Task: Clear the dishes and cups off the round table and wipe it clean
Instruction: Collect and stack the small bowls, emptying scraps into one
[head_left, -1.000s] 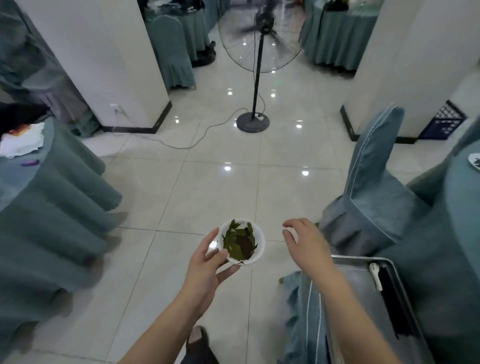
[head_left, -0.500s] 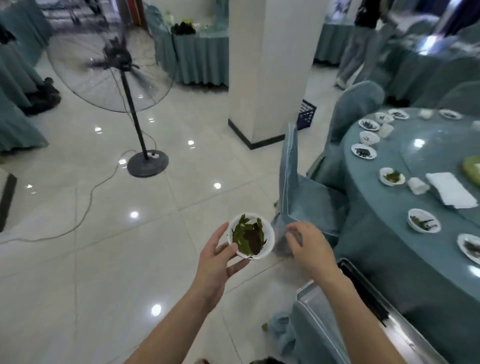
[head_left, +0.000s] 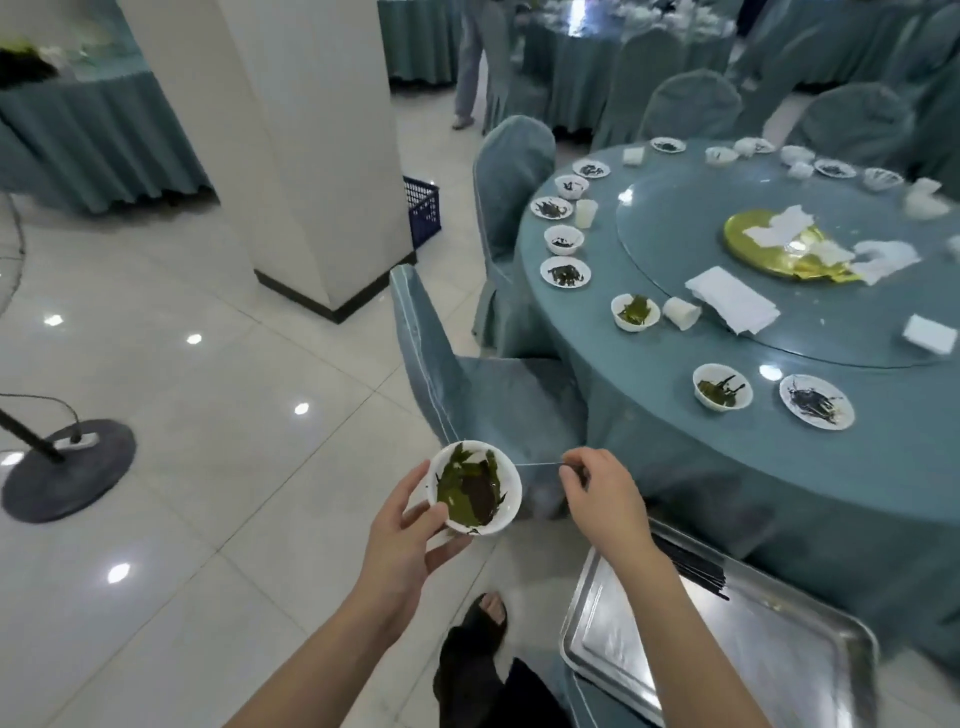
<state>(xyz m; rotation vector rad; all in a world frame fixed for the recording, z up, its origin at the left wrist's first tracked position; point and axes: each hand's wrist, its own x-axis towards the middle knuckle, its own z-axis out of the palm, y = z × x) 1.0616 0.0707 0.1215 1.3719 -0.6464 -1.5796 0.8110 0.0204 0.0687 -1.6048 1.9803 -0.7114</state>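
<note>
leftmost, a fan base (head_left: 67, 470) sits on the pale tiled floor (head_left: 218, 395), its pole leaning off the edge of view, and a white pillar (head_left: 291, 145) rises behind it with a blue crate (head_left: 422, 208) tucked at its far side. nearer the middle, the left hand (head_left: 402, 530) grips a small white bowl (head_left: 474, 487) from below and from the side, thumb on the near rim and fingers curled under it; the bowl is full of wet green and dark leaves and is held in the air above the floor, apart from the table. just right of it, the right hand (head_left: 605, 501) has its fingers bent and its thumb and forefinger drawn together at the light edging of a chair cover; whether it really pinches the cloth i cannot tell. the covered chair (head_left: 467, 384) stands behind both hands, turned away from the table. below the right forearm, a metal tray (head_left: 737, 660) carries a bundle of dark chopsticks (head_left: 691, 569) at its far edge. further right, the round table (head_left: 779, 467) in teal cloth bears more white bowls and small plates of leaf scraps around its rim, such as a bowl (head_left: 722, 387) beside a flat plate (head_left: 816, 401). a tipped cup (head_left: 681, 313) lies by the glass turntable (head_left: 810, 291), where a gold platter (head_left: 779, 247) sits among crumpled white napkins.
</note>
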